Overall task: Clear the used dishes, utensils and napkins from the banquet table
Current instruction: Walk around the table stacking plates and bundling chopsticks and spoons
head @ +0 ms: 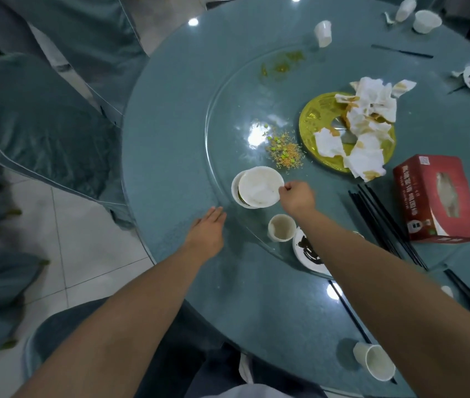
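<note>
Two bare arms reach up from the bottom of the frame over the round teal counter. At centre, the right hand has its fingers curled, pinching the right rim of the top white bowl in a small stack of bowls that sits at the near edge of the glass turntable. The left hand, lower left of centre, lies flat with straight fingers on the counter just outside the turntable. Just below the stack stands a paper cup, beside a white plate smeared with dark sauce and partly hidden by the right forearm. Spilled rice and green bits lie above the stack. To the right, crumpled napkins cover a gold plate. A red tissue box stands at right, with black chopsticks just left of it. Another cup lies tipped at lower right.
</note>
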Demonstrator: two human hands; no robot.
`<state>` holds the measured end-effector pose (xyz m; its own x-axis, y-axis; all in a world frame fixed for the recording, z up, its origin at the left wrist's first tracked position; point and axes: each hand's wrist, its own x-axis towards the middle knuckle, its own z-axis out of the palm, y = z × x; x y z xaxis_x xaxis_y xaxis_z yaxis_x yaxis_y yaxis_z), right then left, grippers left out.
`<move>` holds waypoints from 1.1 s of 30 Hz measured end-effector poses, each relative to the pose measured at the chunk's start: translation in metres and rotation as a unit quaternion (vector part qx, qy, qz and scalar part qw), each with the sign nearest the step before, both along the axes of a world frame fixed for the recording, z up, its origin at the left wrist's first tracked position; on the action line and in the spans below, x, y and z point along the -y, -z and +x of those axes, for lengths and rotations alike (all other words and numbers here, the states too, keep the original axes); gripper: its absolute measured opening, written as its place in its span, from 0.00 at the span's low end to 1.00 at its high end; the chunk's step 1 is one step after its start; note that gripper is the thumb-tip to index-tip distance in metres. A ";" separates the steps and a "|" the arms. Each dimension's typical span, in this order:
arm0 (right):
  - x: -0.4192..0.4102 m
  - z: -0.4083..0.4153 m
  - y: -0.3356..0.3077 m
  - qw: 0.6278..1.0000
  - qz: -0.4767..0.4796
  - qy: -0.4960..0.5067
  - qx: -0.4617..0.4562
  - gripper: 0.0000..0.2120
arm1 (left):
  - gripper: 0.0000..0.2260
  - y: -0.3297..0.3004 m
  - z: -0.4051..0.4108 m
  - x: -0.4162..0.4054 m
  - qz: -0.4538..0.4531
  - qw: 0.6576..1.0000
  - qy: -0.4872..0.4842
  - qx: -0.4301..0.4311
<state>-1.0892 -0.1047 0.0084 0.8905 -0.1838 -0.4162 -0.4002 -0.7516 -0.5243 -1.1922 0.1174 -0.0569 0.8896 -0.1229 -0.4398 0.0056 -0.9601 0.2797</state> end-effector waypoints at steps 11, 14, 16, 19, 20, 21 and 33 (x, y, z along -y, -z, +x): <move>0.023 -0.026 0.001 0.992 -0.106 -0.067 0.000 0.10 | 0.32 0.011 -0.001 0.024 0.012 0.996 0.085 -0.006; 0.050 -0.043 -0.007 0.993 -0.110 -0.041 0.034 0.09 | 0.34 0.013 -0.006 0.042 0.019 0.995 0.096 -0.018; 0.073 -0.058 -0.009 0.993 -0.108 -0.013 0.043 0.08 | 0.34 0.014 -0.008 0.050 0.036 0.995 0.093 -0.016; 0.114 -0.088 -0.011 0.991 -0.119 0.039 0.043 0.09 | 0.36 0.015 -0.017 0.060 0.061 0.993 0.102 -0.010; 0.127 -0.097 -0.012 0.989 -0.126 0.056 0.044 0.08 | 0.36 0.015 -0.021 0.062 0.069 0.992 0.109 -0.006; 0.140 -0.106 -0.013 0.987 -0.134 0.076 0.045 0.08 | 0.37 0.015 -0.024 0.063 0.078 0.990 0.117 -0.002; 0.232 -0.212 -0.027 0.984 -0.168 0.061 0.025 0.11 | 0.27 -0.011 -0.046 0.097 0.118 0.985 0.128 -0.003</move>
